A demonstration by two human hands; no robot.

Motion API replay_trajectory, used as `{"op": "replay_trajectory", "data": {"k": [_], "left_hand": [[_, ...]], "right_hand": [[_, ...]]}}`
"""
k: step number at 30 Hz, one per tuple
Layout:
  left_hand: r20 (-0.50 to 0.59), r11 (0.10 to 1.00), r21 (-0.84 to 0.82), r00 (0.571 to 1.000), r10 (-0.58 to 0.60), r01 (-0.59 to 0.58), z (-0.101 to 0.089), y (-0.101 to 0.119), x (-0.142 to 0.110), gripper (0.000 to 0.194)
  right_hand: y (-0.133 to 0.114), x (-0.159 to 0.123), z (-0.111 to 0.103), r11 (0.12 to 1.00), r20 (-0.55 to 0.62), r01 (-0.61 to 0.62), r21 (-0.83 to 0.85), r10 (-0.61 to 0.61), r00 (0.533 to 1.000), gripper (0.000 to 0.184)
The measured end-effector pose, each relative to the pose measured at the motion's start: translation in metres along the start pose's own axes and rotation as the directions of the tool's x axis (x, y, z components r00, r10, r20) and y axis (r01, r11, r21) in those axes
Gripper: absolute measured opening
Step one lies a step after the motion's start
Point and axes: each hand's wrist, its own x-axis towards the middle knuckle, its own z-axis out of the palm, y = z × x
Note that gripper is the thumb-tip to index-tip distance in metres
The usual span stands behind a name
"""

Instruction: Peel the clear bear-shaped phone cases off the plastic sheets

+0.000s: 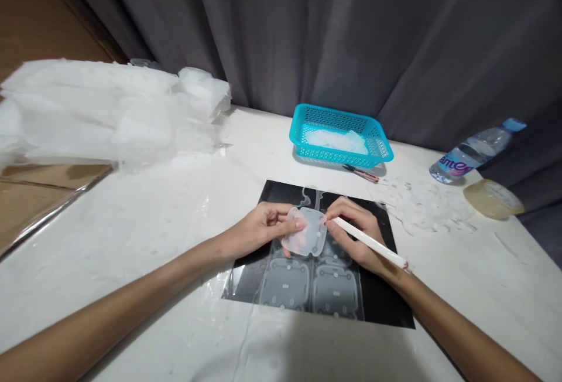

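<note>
My left hand (267, 225) pinches a translucent, rounded-square plastic piece (312, 231) between thumb and fingers, above a black mat (248, 273). Closed around a slim white pen-shaped tool (373, 244) is my right hand (359, 231). Its fingertips meet the upper right edge of the piece; the tool's working tip is too small to make out. Below both hands, a clear sheet (311, 288) with several similar rounded-square shapes lies on the mat. A thin curled strip of clear plastic (306, 197) shows just beyond my left fingers.
A blue perforated basket (340, 156) holding translucent pieces stands behind the mat, with a pinkish cutter (366, 176) beside it. Plastic scraps (428, 206), a tape roll (492, 199) and a water bottle (474, 150) are at right. Stacked white plastic packs (100, 112) fill the left.
</note>
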Motion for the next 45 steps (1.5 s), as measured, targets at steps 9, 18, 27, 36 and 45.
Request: {"op": "replay_trajectory", "data": {"k": [9,18,27,36,45], "left_hand": [[0.016,1.0,-0.002,1.0,-0.002,0.002,-0.001,0.003,-0.001,0.028],[0.035,0.999,0.032,0.999,-0.011,0.01,0.0,-0.003,-0.002,0.031],[0.01,0.872,0.475,0.991,0.131,-0.12,0.009,-0.007,-0.018,0.067],[0.208,0.31,0.911,0.953,0.221,-0.271,0.031,-0.012,-0.029,0.084],[0.168,0.212,0.952,0.955,0.243,-0.221,0.008,-0.013,-0.012,0.093]], "right_hand": [[0.0,0.0,0.0,1.0,0.015,-0.02,0.013,0.02,1.0,0.012],[-0.001,0.001,0.006,0.998,0.034,-0.058,0.0,0.058,0.998,0.019],[0.018,0.067,-0.04,0.938,-0.446,-0.091,-0.335,-0.073,0.892,0.026],[0.038,0.077,-0.056,0.634,-0.159,0.079,-0.769,-0.309,0.938,0.022],[0.004,-0.005,-0.043,0.855,-0.148,0.04,-0.517,-0.135,0.98,0.024]]}}
